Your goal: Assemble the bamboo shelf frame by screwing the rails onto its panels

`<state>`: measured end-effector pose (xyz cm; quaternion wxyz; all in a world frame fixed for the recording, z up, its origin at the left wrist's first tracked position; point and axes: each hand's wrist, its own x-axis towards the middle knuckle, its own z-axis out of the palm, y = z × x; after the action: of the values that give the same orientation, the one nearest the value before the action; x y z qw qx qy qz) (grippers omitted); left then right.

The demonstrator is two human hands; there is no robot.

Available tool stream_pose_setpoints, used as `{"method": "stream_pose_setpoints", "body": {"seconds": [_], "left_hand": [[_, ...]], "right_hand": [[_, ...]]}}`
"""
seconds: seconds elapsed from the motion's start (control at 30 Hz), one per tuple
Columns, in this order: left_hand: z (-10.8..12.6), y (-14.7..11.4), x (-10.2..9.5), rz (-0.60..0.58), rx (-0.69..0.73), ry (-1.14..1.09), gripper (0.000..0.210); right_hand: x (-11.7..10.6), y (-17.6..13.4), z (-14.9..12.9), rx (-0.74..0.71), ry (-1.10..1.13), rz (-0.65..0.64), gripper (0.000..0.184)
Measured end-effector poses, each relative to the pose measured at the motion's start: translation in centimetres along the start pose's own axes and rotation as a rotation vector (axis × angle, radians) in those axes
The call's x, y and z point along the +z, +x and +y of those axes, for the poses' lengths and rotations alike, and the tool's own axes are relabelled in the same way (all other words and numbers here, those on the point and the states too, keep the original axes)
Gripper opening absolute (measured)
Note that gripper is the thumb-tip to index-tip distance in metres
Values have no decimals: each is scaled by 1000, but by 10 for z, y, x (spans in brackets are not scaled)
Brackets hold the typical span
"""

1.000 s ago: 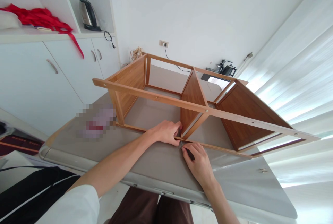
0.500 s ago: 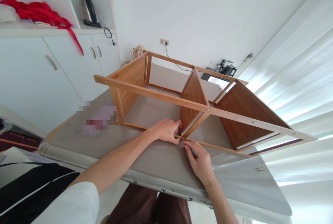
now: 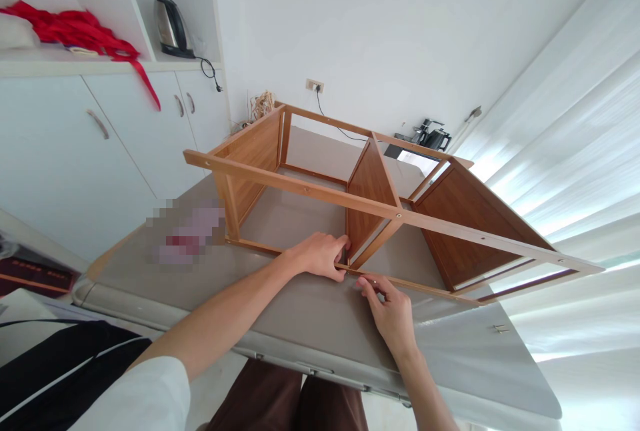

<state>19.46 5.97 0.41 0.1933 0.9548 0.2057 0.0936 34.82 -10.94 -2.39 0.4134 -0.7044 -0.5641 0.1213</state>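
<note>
A brown wooden shelf frame (image 3: 367,203) lies on its side on the grey table, with a middle panel (image 3: 367,204) and two end panels. My left hand (image 3: 323,254) is closed around the lower rail (image 3: 265,245) where the middle panel meets it, with its thumb at the front. Just to the right, my right hand (image 3: 390,307) is pinched in front of the same rail, slightly apart from it. A tiny bright spot shows between its fingers, but what it holds is too small to make out.
Small metal screws (image 3: 501,329) lie on the table (image 3: 300,314) at right. A blurred-out patch (image 3: 187,234) covers something at left. White cabinets (image 3: 125,131) stand at left with a kettle (image 3: 171,25) and red cloth (image 3: 80,31) on the shelf. Curtains (image 3: 575,151) hang at right.
My right hand has drawn slightly right and back from the rail, its fingers shifting. My left hand stays on the rail. The view has tilted up a little.
</note>
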Motion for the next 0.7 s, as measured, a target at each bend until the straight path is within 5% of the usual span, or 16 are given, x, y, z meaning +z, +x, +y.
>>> {"method": "stream_pose_setpoints", "body": {"seconds": [0.33,0.7], "left_hand": [[1,-1,-2,7,3,-11,43],[-1,-1,-3,0,19,-16,45]], "right_hand": [[4,2,2,-96,-23,-164,28],[7,6,-6,-82,-37,-176,31]]}}
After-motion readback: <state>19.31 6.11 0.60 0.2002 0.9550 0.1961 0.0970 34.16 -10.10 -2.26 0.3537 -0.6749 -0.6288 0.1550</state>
